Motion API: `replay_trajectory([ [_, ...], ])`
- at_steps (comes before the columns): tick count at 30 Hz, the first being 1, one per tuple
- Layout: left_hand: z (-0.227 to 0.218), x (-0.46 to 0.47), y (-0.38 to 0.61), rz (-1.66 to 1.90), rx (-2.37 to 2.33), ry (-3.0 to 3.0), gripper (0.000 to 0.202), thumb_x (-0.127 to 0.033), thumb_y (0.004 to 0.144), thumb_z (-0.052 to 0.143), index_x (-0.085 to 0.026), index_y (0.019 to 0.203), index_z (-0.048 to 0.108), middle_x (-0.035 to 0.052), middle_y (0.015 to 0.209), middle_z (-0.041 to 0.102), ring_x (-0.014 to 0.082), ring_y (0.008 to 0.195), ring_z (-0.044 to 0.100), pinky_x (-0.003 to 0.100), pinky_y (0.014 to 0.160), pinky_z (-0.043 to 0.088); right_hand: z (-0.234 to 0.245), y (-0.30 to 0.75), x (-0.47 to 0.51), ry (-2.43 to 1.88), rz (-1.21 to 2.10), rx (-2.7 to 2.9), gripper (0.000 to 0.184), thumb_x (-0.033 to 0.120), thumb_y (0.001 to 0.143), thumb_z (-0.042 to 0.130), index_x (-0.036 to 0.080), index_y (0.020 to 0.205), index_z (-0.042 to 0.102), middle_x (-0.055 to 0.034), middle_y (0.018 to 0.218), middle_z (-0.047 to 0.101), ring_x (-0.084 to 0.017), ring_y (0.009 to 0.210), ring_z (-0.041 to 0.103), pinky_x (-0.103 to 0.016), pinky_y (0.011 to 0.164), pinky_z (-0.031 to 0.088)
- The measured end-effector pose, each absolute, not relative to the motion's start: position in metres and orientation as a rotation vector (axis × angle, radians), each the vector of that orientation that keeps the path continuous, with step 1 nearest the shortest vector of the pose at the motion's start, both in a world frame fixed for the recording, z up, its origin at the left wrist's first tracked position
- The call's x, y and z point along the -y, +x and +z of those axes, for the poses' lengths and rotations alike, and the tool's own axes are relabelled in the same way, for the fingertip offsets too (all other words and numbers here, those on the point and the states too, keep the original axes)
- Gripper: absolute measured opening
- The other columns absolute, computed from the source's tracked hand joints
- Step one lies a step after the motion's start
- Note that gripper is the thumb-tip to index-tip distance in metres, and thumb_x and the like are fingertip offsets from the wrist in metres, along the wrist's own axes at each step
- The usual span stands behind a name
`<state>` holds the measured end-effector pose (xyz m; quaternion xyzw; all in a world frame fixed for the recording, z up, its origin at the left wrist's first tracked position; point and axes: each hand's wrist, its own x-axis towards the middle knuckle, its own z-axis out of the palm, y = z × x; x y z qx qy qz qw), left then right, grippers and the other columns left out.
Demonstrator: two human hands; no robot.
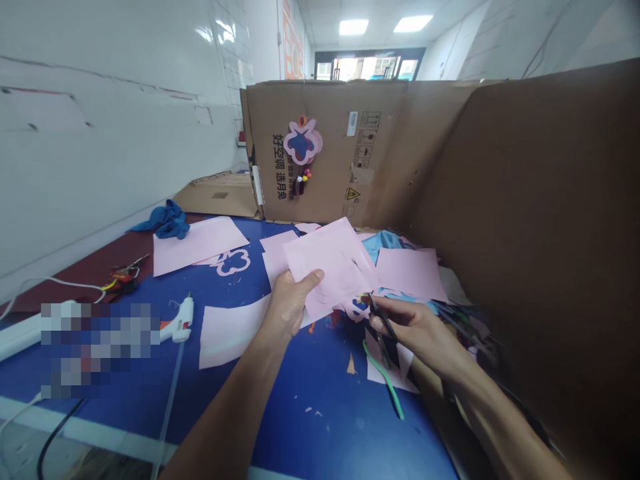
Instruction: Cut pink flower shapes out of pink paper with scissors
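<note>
My left hand (294, 297) grips the lower left of a pink paper sheet (333, 257), thumb on top, and holds it tilted above the table. In my right hand (407, 323) is a pair of black-handled scissors (381, 317). Their blades are at the sheet's right part, where a dark slit or blade tip shows; I cannot tell how far they are in. Below the scissors lie a green strip (387, 383) and a pink paper scrap (400, 370). A flower-shaped pink cutout (356, 308) sits partly hidden under the sheet.
A cardboard wall (390, 173) stands behind and to the right, with a flower ornament (303, 143) hung on it. More pink paper (410, 272) lies right. On the left are a flower outline (233, 262), a glue gun (183, 321), pliers (123, 277) and blue cloth (170, 220).
</note>
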<state>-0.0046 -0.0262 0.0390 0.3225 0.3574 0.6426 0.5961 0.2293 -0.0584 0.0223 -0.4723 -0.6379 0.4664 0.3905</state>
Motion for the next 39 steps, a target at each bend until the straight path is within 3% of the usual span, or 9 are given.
replay_trajectory([
  [13, 0.0359, 0.0247, -0.0041, 1.516, -0.819, 0.777, 0.050, -0.027, 0.068, 0.093, -0.014, 0.114, 0.080, 0.0143, 0.121, 0.079, 0.0332, 0.115, 0.073, 0.049, 0.108, 0.053, 0.0254, 0.2305, 0.0589, -1.165, 1.203, 1.664, 0.059, 0.059, 0.082, 0.082, 0.025, 0.130, 0.078, -0.0110, 0.128, 0.077, -0.035, 0.119, 0.068, -0.050, 0.109, 0.049],
  [39, 0.0350, 0.0259, -0.0021, 1.523, -0.850, 0.769, 0.048, -0.024, 0.069, 0.091, -0.014, 0.114, 0.079, 0.0143, 0.120, 0.079, 0.0318, 0.112, 0.074, 0.046, 0.104, 0.056, 0.0284, 0.2305, 0.0600, -1.186, 1.163, 1.630, 0.055, 0.058, 0.078, 0.086, 0.026, 0.122, 0.082, -0.0108, 0.121, 0.081, -0.037, 0.113, 0.072, -0.052, 0.104, 0.053],
])
